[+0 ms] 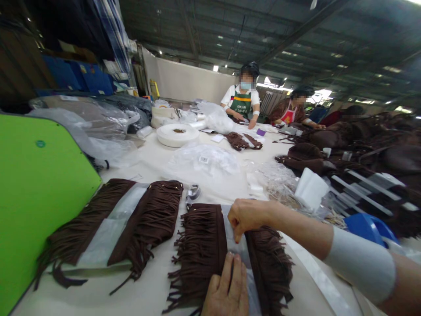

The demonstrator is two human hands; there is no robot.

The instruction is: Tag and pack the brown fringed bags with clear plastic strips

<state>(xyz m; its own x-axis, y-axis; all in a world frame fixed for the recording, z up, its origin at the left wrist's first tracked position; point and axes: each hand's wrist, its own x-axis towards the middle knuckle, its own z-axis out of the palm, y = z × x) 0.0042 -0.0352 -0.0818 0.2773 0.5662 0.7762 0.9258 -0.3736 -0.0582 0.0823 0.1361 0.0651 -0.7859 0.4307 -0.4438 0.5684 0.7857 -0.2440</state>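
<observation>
A dark brown fringed bag (207,245) lies in front of me, with a translucent plastic strip (253,281) running down its middle. My left hand (226,285) rests on the lower part of the strip, fingers stretched out flat. Over the strip's upper end, my right hand (248,217) is closed with its fingers curled down against the plastic; whatever it pinches is hidden. To the left lies a second brown fringed piece (158,210) with a similar pale band (112,232). Just beyond the near bag sits a small roll of clear tape (193,192).
A green panel (42,202) borders the left side. Plastic bags (207,164) and a white roll (177,135) lie farther back. Brown bags (335,136), white foam (311,188) and a blue object (368,228) are at right. Two co-workers (243,105) stand across the table.
</observation>
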